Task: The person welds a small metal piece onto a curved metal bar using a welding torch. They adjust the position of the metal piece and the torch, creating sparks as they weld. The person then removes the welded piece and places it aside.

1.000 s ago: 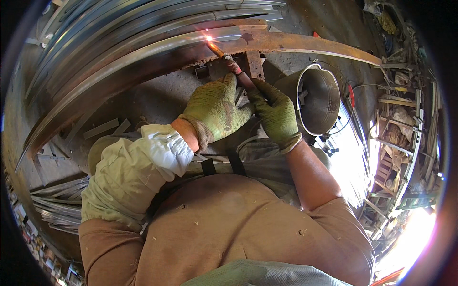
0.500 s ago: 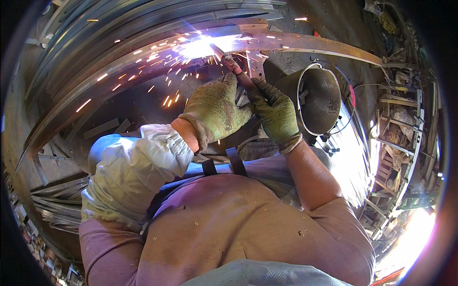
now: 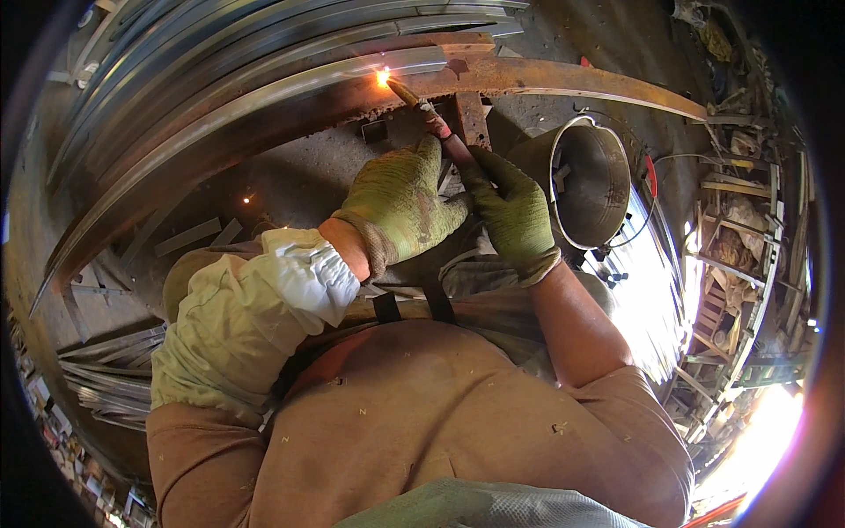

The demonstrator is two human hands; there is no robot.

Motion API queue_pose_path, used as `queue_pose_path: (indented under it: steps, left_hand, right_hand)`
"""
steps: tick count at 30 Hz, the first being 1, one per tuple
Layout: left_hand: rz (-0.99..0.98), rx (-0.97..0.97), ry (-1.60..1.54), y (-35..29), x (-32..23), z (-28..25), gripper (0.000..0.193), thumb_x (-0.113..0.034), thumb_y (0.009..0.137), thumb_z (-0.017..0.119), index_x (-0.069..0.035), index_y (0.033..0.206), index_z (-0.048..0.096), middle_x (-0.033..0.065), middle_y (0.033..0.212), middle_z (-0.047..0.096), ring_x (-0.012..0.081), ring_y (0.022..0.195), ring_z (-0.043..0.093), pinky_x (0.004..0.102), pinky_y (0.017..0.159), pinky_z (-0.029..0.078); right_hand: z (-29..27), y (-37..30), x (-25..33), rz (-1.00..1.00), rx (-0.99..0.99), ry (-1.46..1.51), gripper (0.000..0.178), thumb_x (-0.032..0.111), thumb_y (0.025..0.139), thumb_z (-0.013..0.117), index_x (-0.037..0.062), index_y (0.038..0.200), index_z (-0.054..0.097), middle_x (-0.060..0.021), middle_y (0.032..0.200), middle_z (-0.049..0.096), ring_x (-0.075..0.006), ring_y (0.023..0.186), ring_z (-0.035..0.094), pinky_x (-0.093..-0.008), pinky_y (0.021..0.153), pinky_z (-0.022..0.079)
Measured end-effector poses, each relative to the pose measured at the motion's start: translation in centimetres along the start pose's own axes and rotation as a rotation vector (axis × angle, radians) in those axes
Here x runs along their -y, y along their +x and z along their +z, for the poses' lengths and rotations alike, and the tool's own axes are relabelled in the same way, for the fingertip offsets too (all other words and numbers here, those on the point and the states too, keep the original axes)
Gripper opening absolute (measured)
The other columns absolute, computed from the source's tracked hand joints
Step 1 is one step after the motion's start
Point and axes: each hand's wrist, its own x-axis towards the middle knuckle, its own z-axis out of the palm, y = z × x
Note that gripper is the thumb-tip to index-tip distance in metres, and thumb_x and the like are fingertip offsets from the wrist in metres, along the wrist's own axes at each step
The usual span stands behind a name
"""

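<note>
Both hands wear green work gloves. My right hand [image 3: 512, 211] is closed round the handle of a welding torch [image 3: 457, 150], whose neck is wrapped in worn red and tan material. Against the torch's left side, my left hand [image 3: 394, 201] is closed with its thumb out; its curled fingers are partly hidden. The torch tip touches or nearly touches a small orange glowing spot [image 3: 383, 77] on a grey steel strip [image 3: 422, 62]. This strip lies along a curved rusty steel beam [image 3: 563, 79], near its crosspiece [image 3: 473, 119].
A metal bucket [image 3: 553, 180] holding scraps stands right of my right hand. Long curved metal strips [image 3: 176, 66] fill the far left. Short offcuts [image 3: 187, 238] lie on the floor below the beam. At the right is a cluttered rack [image 3: 731, 238]; a cable [image 3: 678, 157] runs between.
The bright arc and its spray of sparks have died down to a small glow, and the steel strip shows clearly. Both hands stay nearly in place on the torch.
</note>
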Motion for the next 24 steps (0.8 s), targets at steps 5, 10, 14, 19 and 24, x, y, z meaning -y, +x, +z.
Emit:
queue_pose_path:
  steps: [5,10,14,19,24]
  left_hand:
    - [0.263,-0.27,0.109,-0.3,0.8,0.9,0.076,-0.03,0.089,0.089,0.003,0.146,0.05,0.0288,0.118,0.075,0.0496,0.107,0.073,0.0546,0.093,0.06]
    - [0.055,0.022,-0.061,-0.1,0.3,-0.4,0.071,-0.029,0.091,0.087,0.003,0.145,0.053,0.0261,0.119,0.077,0.0474,0.109,0.075,0.0527,0.095,0.061]
    - [0.128,-0.08,0.019,-0.3,0.7,0.1,0.064,-0.028,0.093,0.086,0.003,0.14,0.056,0.0235,0.114,0.08,0.0448,0.105,0.078,0.0511,0.094,0.062]
    - [0.074,-0.037,-0.005,-0.2,0.7,0.1,0.057,-0.026,0.091,0.087,0.002,0.132,0.059,0.0224,0.109,0.081,0.044,0.103,0.078,0.0513,0.092,0.062]
    - [0.112,-0.014,0.139,-0.2,0.1,-1.3,0.056,-0.026,0.09,0.086,0.003,0.13,0.061,0.0229,0.103,0.08,0.0448,0.099,0.078,0.0516,0.089,0.062]
  right_hand:
    - [-0.6,0.5,-2.9,-0.068,0.069,0.123,0.049,0.031,0.109,0.077,0.0025,0.147,0.071,-0.0113,0.126,0.081,-0.0143,0.108,0.071,-0.0319,0.097,0.057]
    - [0.0,0.6,-1.9,0.026,0.029,0.106,0.046,0.03,0.108,0.078,0.0012,0.145,0.072,-0.0091,0.119,0.08,-0.0129,0.104,0.071,-0.0315,0.092,0.058]
    - [-0.2,0.8,-2.5,-0.004,0.047,0.111,0.046,0.03,0.108,0.078,0.0011,0.144,0.072,-0.0082,0.116,0.08,-0.012,0.1,0.07,-0.0317,0.09,0.058]
    - [-0.3,0.6,-1.7,-0.004,0.064,0.087,0.045,0.03,0.109,0.077,0.0001,0.143,0.072,-0.0085,0.115,0.08,-0.012,0.1,0.07,-0.0318,0.092,0.058]
    - [-0.9,0.3,0.7,0.042,0.07,0.033,0.046,0.03,0.109,0.077,0.0014,0.145,0.072,-0.0052,0.112,0.078,-0.0096,0.098,0.067,-0.0283,0.09,0.056]
